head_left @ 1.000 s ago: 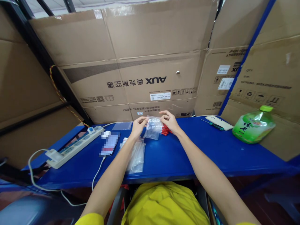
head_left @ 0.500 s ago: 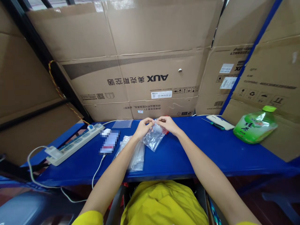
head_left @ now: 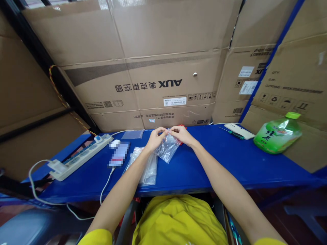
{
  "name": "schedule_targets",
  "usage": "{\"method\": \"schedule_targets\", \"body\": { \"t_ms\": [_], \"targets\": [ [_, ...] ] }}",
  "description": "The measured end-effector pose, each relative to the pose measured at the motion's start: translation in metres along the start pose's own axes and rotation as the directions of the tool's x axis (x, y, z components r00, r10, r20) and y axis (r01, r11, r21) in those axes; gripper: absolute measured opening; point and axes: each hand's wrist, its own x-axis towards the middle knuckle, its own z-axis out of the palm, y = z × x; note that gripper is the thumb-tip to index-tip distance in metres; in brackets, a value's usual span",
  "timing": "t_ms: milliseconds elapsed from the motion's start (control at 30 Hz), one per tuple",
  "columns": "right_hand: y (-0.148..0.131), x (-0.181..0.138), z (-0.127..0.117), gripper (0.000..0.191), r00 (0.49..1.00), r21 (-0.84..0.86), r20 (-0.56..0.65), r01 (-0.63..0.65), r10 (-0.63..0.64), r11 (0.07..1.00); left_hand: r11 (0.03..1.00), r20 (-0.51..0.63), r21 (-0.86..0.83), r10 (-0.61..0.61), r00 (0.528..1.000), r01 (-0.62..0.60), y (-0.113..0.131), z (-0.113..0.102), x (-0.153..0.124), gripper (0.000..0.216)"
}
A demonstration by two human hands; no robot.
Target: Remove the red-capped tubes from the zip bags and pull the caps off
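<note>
"Two hands, one item, yes? Walk me across from the left."

"From my screen, at the left end of the blue surface (head_left: 217, 163) lies a white power strip (head_left: 81, 158) with a plug in it, set at an angle—clear of the forearms, I'd judge. Next comes a phone (head_left: 119, 154) on a white cable. Then a loose stack of clear bags (head_left: 146, 168) lies flat by the left forearm, near enough to draw from."

"And the hands?"

"The left hand (head_left: 155, 137) pinches the upper edge of a small clear bag (head_left: 167, 148). Its grip is narrow, thumb against fingertips on the plastic. The right hand (head_left: 182, 134) pinches the same edge just beside it, and its grip is equally tight. The bag hangs tilted from that edge, its lower corner low over the surface, and I can't tell if it touches. Two pinches on one rim look to me like handling the bag's mouth, though I can't see whether it is open or sealed."

"Anything in it?"

"Too glary to say. Something red (head_left: 183, 126) peeks from behind the right hand — too hidden to name."

"Further right?"

"A screwdriver (head_left: 231, 133) and a white device (head_left: 240, 131) lie side by side at the back. Then a green bottle (head_left: 277, 134) leans against the cardboard boxes (head_left: 153, 68) walling the surface, well apart from the hands."
</note>
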Motion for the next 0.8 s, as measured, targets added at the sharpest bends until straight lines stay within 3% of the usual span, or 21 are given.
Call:
{"method": "schedule_targets", "body": {
  "t_ms": [233, 400, 633, 800],
  "targets": [
    [0.0001, 0.0015, 0.0047, 0.039, 0.998, -0.066, -0.035, 0.059, -0.061, 0.996, 1.0, -0.029, 0.0, -0.005, 1.0, 0.005, -0.0056, 0.0014, 0.0024, 0.04],
    [0.001, 0.0013, 0.0032, 0.037, 0.997, -0.031, -0.058, 0.038, -0.04, 0.999, 0.998, -0.113, -0.061, -0.006, 0.994, -0.001, -0.0072, 0.0004, 0.0052, 0.041],
    [0.0017, 0.0009, 0.0015, 0.033, 0.993, -0.1, -0.05, 0.104, -0.11, 0.99, 0.999, -0.031, 0.018, 0.027, 0.999, -0.027, -0.0011, 0.0019, 0.0005, 0.039],
    [-0.0008, 0.0007, 0.003, 0.036, 0.995, -0.032, -0.066, 0.072, -0.074, 0.997, 0.998, -0.091, 0.031, 0.062, 0.994, -0.06, -0.0045, 0.0007, 0.002, 0.036]
  ]
}}
